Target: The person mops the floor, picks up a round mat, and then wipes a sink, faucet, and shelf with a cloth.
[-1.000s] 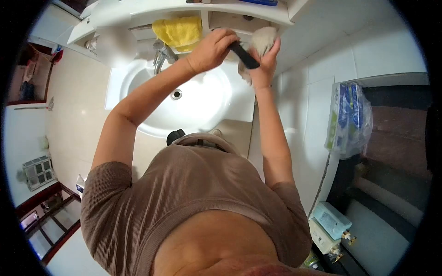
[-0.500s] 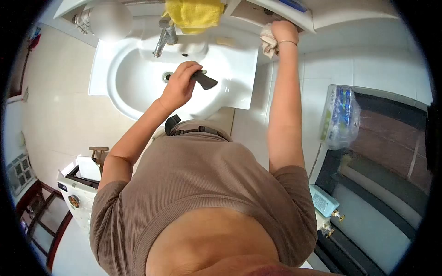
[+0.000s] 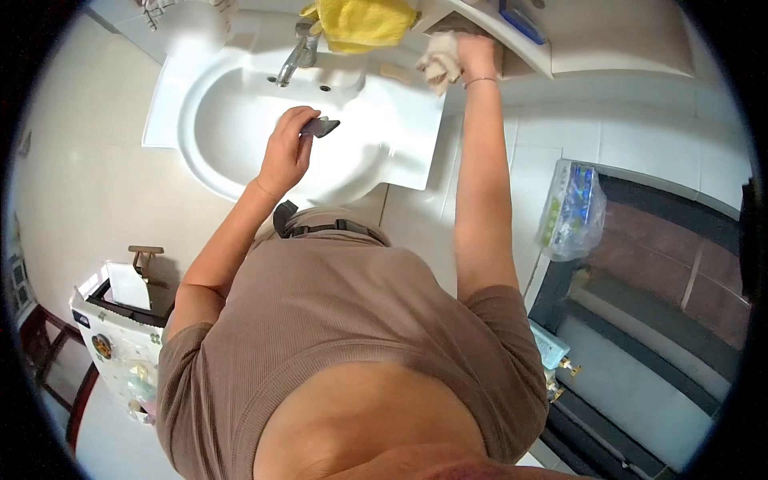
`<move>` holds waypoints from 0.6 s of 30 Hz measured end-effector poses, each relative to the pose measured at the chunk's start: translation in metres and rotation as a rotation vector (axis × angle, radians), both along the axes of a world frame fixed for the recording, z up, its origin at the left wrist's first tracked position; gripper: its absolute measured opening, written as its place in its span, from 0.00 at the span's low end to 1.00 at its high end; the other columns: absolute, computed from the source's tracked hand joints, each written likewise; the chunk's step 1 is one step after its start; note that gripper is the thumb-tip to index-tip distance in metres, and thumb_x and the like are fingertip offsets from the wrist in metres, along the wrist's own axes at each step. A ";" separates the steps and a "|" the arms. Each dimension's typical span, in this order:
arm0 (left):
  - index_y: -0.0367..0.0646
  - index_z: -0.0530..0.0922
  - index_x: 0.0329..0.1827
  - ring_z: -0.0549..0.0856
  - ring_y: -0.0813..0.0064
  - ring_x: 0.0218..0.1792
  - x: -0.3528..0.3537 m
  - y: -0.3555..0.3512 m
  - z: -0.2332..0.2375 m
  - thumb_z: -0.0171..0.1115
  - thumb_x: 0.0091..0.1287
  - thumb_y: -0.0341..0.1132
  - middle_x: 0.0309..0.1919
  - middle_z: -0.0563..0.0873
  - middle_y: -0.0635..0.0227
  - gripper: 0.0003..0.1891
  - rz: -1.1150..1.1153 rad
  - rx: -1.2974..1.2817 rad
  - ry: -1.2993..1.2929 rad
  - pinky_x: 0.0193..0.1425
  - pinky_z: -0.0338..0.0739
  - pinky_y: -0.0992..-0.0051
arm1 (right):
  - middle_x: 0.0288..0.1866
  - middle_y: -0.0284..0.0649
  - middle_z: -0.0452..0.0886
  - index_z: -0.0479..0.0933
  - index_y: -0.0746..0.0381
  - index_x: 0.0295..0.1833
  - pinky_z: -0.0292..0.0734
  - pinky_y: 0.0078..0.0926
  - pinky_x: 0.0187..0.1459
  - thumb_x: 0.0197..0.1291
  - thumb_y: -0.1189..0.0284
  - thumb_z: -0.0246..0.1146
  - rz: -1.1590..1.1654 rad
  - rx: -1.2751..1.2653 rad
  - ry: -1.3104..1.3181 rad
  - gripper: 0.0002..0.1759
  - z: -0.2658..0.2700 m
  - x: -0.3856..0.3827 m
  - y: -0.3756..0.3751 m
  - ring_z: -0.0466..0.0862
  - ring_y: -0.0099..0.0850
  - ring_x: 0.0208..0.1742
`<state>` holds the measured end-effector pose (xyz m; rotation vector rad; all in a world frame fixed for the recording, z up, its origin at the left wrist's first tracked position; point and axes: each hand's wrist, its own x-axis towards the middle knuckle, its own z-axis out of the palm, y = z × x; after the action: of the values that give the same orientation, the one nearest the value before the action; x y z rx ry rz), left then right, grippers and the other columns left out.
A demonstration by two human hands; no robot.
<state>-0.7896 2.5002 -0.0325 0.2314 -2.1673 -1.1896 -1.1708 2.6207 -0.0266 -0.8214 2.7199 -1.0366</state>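
Over the white sink (image 3: 364, 160), my left hand (image 3: 285, 152) is closed around a dark, flat object with a flared end (image 3: 324, 127). My fingers cover the rest of it, so its kind is hidden. My right hand (image 3: 478, 58) grips a crumpled beige cloth (image 3: 438, 66) at the opening of a wall shelf (image 3: 534, 58), beyond the sink's right side. The chrome faucet (image 3: 294, 62) stands at the back of the basin. Right of it hangs a yellow towel (image 3: 362, 24).
A pale bar (image 3: 395, 73) lies on the sink's back ledge. On the shelf is a blue item (image 3: 523, 22). A plastic-wrapped pack (image 3: 573, 210) hangs at the right by a dark-framed window (image 3: 656, 240). A white cabinet (image 3: 120, 340) stands at the left.
My right hand has moved the cloth slightly left along the shelf opening. The dark object in my left hand has turned and shows less of its flat side. The whole view has shifted somewhat.
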 end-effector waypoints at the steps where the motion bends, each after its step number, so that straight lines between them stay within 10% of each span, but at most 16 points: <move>1: 0.37 0.70 0.45 0.74 0.55 0.42 0.003 0.001 -0.003 0.51 0.49 0.17 0.42 0.74 0.55 0.18 0.007 0.012 -0.017 0.45 0.71 0.68 | 0.42 0.52 0.78 0.73 0.67 0.47 0.69 0.28 0.47 0.48 0.72 0.53 0.007 0.002 0.004 0.19 0.018 0.028 -0.007 0.77 0.43 0.44; 4: 0.37 0.70 0.45 0.75 0.55 0.41 0.009 0.005 -0.007 0.51 0.49 0.17 0.42 0.73 0.54 0.18 0.015 0.029 -0.024 0.44 0.71 0.68 | 0.39 0.53 0.78 0.76 0.69 0.35 0.70 0.33 0.46 0.47 0.72 0.52 -0.033 0.157 0.345 0.14 0.069 0.106 -0.020 0.77 0.46 0.43; 8: 0.36 0.69 0.45 0.75 0.56 0.41 0.015 0.003 -0.006 0.50 0.50 0.16 0.41 0.73 0.54 0.17 0.041 0.044 -0.019 0.43 0.71 0.68 | 0.42 0.53 0.77 0.74 0.70 0.43 0.69 0.30 0.48 0.49 0.71 0.54 -0.158 -0.133 -0.054 0.17 0.057 0.064 0.004 0.77 0.43 0.44; 11: 0.36 0.69 0.45 0.75 0.56 0.40 0.016 0.002 -0.012 0.50 0.50 0.17 0.40 0.73 0.54 0.17 0.065 0.033 -0.010 0.43 0.71 0.68 | 0.45 0.46 0.77 0.70 0.75 0.46 0.65 0.23 0.51 0.47 0.74 0.58 -0.164 -0.775 -0.087 0.20 0.064 0.067 -0.003 0.75 0.31 0.47; 18: 0.36 0.69 0.45 0.75 0.54 0.42 0.022 0.008 -0.013 0.51 0.51 0.17 0.41 0.74 0.53 0.16 0.094 0.034 -0.033 0.46 0.70 0.68 | 0.48 0.48 0.76 0.73 0.67 0.46 0.65 0.29 0.52 0.48 0.67 0.60 -0.039 -0.300 0.088 0.20 0.052 0.023 -0.006 0.73 0.39 0.51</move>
<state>-0.7674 2.5082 -0.0453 0.3661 -2.1414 -1.1783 -1.1482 2.6146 0.0253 -0.8772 2.6994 -1.4755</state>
